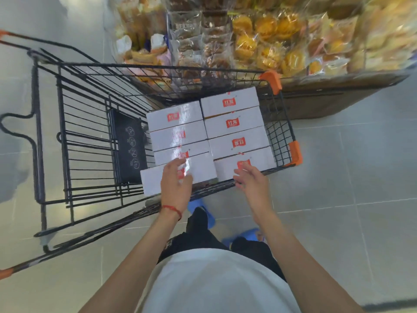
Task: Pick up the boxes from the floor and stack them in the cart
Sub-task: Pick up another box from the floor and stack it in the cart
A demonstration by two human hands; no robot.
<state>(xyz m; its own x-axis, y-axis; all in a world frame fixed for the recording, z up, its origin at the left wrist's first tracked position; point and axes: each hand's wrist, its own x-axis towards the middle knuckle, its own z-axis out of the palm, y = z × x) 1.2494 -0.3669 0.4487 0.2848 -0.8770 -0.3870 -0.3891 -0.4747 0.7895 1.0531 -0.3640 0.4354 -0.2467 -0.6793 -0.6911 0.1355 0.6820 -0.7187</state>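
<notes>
A black wire cart point(52, 136) with orange corner guards stands in front of me. Inside it lie several white boxes with red labels, in two rows side by side point(232, 123). The nearest box of the left row point(153, 179) sits slightly askew over the cart's near edge. My left hand point(176, 186), with a red string at the wrist, rests flat on top of that box, fingers spread. My right hand point(252, 181) hovers open at the cart's near rim, just in front of the nearest box of the right row point(264, 159), holding nothing.
A low wooden display point(327, 96) piled with bagged pastries and breads point(266, 41) stands right behind the cart. Grey tiled floor point(349, 177) surrounds it. My feet in blue slippers point(203, 208) are close to the cart's near side.
</notes>
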